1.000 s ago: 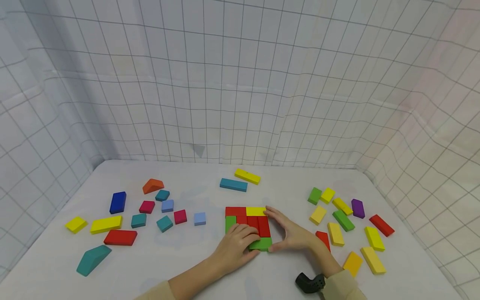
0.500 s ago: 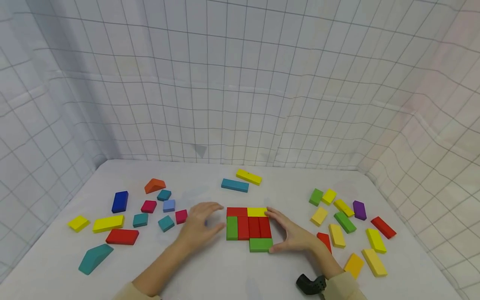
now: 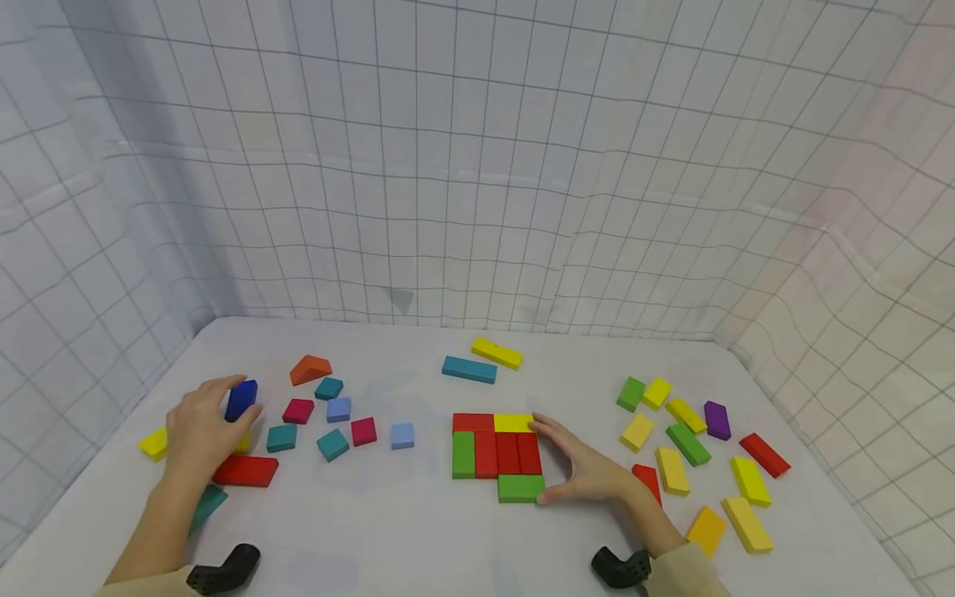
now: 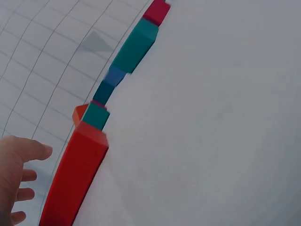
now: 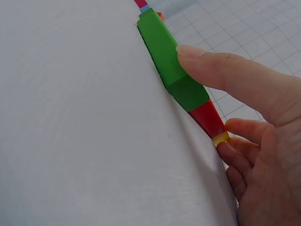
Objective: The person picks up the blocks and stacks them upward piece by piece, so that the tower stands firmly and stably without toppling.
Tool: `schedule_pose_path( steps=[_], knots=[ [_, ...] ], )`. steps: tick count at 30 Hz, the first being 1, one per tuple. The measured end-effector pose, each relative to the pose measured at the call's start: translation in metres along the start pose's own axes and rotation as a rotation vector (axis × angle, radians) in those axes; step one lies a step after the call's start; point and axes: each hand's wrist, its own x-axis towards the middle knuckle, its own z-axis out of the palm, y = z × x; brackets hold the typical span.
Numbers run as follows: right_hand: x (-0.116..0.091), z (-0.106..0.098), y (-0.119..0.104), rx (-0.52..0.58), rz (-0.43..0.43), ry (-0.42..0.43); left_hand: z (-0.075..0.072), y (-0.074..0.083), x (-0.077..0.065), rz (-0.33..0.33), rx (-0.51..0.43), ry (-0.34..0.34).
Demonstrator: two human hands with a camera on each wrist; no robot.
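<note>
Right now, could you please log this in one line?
left hand: at dark blue block, contact unclear; right hand: beside nearest green block and yellow block

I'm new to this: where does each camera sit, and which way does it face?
Head: worn there, facing forward and down at the table; left hand and right hand show.
Left wrist: worn there, facing low past a red block; part of that hand shows.
Right wrist: worn there, facing the nearest green block; part of that hand shows.
Head and right wrist share that green block.

Beige sleeves (image 3: pixel 685 572); bent black wrist pieces (image 3: pixel 620 569), one each side, right one perhaps dotted with holes.
</note>
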Motion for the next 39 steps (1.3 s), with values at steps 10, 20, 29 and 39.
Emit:
schedule_pose_path(
  steps=[10,20,29,39],
  knots=[
    [0.0,0.0,0.0,0.004,0.01,-0.004,0.0,-0.025,0.0,-0.104,0.088,-0.126],
    [0.0,0.0,-0.001,-0.003,0.02,-0.005,0.004,-0.026,0.003,-0.095,0.006,-0.126],
    [0.0,0.001,0.002,0.002,0.021,-0.004,0.0,-0.019,0.001,-0.034,-0.14,-0.103],
    [0.0,0.001,0.002,0.001,0.016,-0.005,0.02,0.039,-0.005,0.326,-0.361,0.025]
  ],
)
